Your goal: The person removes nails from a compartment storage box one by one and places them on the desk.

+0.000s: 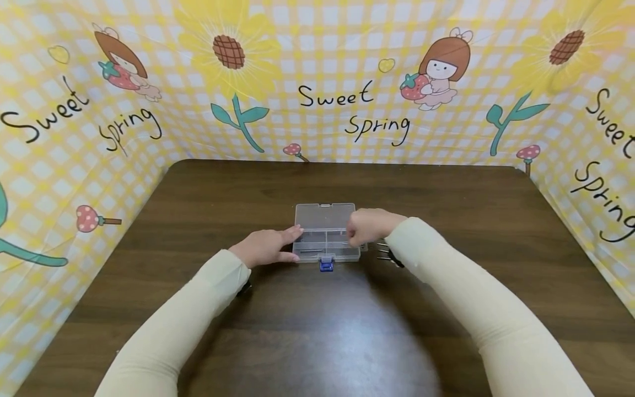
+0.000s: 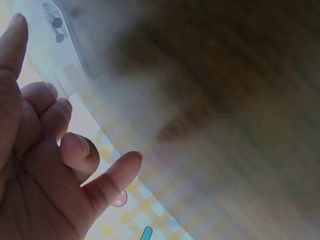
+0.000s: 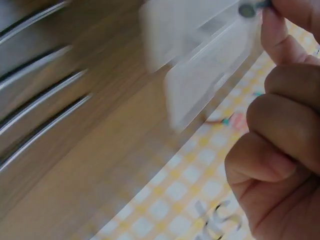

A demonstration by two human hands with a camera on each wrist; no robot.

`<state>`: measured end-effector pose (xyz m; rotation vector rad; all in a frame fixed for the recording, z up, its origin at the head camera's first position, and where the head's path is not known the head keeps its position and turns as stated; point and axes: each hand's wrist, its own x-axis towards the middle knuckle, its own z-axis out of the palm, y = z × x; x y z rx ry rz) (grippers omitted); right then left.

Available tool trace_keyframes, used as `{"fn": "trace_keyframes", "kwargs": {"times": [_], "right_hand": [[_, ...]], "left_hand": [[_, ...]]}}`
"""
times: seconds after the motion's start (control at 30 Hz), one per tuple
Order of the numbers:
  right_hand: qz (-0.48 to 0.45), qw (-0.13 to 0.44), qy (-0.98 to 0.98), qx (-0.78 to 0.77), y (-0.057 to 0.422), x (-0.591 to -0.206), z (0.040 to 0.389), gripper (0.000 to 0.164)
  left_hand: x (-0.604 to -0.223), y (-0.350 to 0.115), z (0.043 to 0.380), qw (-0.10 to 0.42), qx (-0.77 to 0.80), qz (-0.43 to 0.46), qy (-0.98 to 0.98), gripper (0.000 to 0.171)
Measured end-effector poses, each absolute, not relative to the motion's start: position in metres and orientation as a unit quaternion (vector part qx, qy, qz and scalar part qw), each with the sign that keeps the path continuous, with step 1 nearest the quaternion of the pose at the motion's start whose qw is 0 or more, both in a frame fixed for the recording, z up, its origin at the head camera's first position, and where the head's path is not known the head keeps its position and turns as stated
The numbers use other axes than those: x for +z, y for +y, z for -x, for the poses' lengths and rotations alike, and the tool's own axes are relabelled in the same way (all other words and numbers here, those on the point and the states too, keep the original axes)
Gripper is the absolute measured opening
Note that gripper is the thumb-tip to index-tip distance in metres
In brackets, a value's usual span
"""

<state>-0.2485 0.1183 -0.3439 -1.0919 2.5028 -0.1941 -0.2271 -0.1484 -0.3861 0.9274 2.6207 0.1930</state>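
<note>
A clear plastic compartment box (image 1: 317, 243) stands on the table with its lid (image 1: 324, 216) raised at the back and a blue latch (image 1: 326, 264) at the front. My left hand (image 1: 265, 246) touches its left side, thumb at the front corner and a finger near the hinge. Nails with round heads (image 2: 57, 23) lie inside the box in the left wrist view. Over the right compartments, my right hand (image 1: 372, 225) pinches a small nail (image 3: 247, 9) between thumb and forefinger; its other fingers are curled. Most of the nail is hidden by the fingertips.
Several slender metal rods (image 3: 45, 100) lie side by side on the table right of the box, partly under my right wrist in the head view. A brown wooden table (image 1: 238, 193) reaches a yellow checked cloth (image 1: 332, 71) that hangs around the back and sides.
</note>
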Motion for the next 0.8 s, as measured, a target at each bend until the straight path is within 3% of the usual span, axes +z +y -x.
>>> {"fn": "trace_keyframes", "kwargs": {"times": [0.47,0.8], "right_hand": [[0.307,0.227,0.921,-0.075,0.213,-0.349,0.228,0.016],[0.27,0.235,0.931,-0.074,0.265,-0.345,0.213,0.031]], "left_hand": [[-0.394,-0.162,0.223,0.179,0.083,-0.328,0.924,0.074],[-0.393,-0.162,0.223,0.174,0.095,-0.328,0.924,0.074]]}}
